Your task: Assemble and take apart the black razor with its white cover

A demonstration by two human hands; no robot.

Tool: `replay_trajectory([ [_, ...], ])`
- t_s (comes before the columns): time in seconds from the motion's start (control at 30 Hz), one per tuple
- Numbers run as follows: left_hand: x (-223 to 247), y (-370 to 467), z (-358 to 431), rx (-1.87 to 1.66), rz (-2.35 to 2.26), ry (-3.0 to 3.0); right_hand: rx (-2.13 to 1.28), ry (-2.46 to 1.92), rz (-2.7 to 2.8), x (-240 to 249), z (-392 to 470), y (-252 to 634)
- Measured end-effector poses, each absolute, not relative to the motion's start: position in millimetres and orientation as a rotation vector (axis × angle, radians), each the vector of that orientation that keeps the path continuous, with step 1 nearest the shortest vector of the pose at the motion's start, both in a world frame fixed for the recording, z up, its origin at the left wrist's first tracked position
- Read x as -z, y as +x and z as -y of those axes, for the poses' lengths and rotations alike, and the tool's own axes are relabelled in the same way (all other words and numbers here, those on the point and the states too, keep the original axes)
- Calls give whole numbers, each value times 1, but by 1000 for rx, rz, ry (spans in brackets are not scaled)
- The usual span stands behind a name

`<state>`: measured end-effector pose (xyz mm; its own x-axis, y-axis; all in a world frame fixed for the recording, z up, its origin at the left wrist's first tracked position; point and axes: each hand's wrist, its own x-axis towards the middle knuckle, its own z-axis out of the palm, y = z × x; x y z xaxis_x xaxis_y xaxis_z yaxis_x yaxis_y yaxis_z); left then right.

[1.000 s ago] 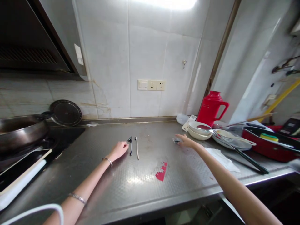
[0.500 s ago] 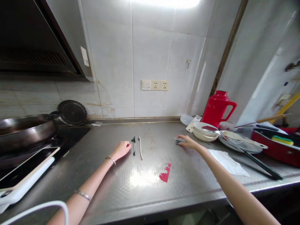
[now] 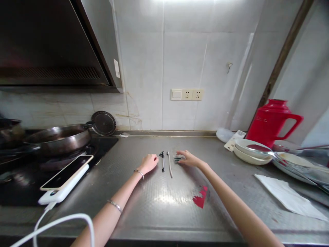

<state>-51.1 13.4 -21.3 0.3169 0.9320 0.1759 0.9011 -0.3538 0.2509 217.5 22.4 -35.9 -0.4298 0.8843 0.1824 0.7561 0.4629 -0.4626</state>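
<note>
On the metal counter, my left hand [image 3: 149, 163] rests with its fingers curled closed; nothing shows in them, though the palm side is hidden. Just right of it lies a slim black-and-silver tool with a T-shaped head [image 3: 162, 162], apparently a razor. A thin whitish stick or tube [image 3: 170, 165] lies alongside, roughly parallel. My right hand [image 3: 189, 159] is close to the right of this stick. Between its fingertips it holds a small dark striped piece [image 3: 177, 159] with a clear part, low over the counter; its kind is too small to tell.
A torn red scrap [image 3: 200, 198] lies nearer the front. To the left are a phone [image 3: 68, 172] on a white power bank with a cable [image 3: 69, 216], and a pan [image 3: 61, 139] on the stove. Bowls [image 3: 253, 158], a red thermos [image 3: 272, 121] and a white paper [image 3: 289, 195] sit right.
My right hand has moved left across the counter with the small dark striped piece, up beside the whitish stick. The view has turned left; my left hand stays by the razor-like tool.
</note>
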Motion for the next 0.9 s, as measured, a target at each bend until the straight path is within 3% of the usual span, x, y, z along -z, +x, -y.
replay_trajectory([
  [0.6, 29, -51, -15, -443, -1725, 2478, -375, -1384, 2316, 45, -26, 200],
  [0.9, 29, -70, -28, -554, -1811, 2532, -182, -1566, 2181, 54, -29, 221],
])
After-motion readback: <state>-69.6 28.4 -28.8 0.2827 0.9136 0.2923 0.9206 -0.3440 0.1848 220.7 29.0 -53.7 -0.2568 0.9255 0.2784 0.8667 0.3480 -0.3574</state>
